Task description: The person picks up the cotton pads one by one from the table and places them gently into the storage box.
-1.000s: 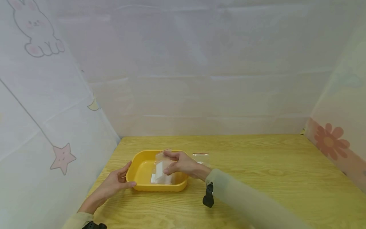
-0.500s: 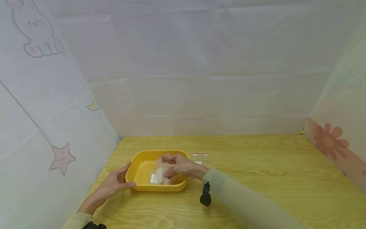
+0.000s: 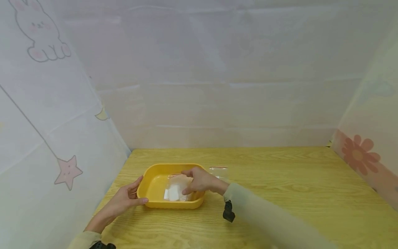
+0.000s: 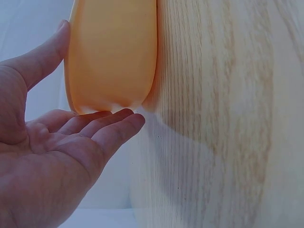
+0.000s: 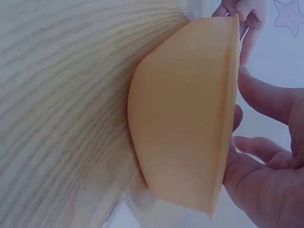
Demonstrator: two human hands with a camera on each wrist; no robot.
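A yellow plastic tub [image 3: 155, 204] stands on the wooden table in the head view. At its left end my left hand [image 3: 121, 204] rests on it, thumb on the front rim and fairly straight fingers along the side, as the left wrist view also shows. Inside the tub lie clear zip bags [image 3: 178, 180] with white pieces [image 3: 173, 193] in them; how many bags is hard to tell. Over the tub's right part reaches my right hand [image 3: 199, 180], thumb and fingers apart, close to the bags. Its fingertips are partly hidden behind the rim in the right wrist view.
Another clear bag [image 3: 219, 169] with a red seal line lies on the table [image 3: 280, 193] just right of the tub, partly behind my right wrist. Printed cloth walls [image 3: 233, 86] stand along the table's back and sides.
A clear bag that my right hand held upright has gone down into the tub and now lies flat, let go. The right hand has shifted slightly right; the left hand stays put.
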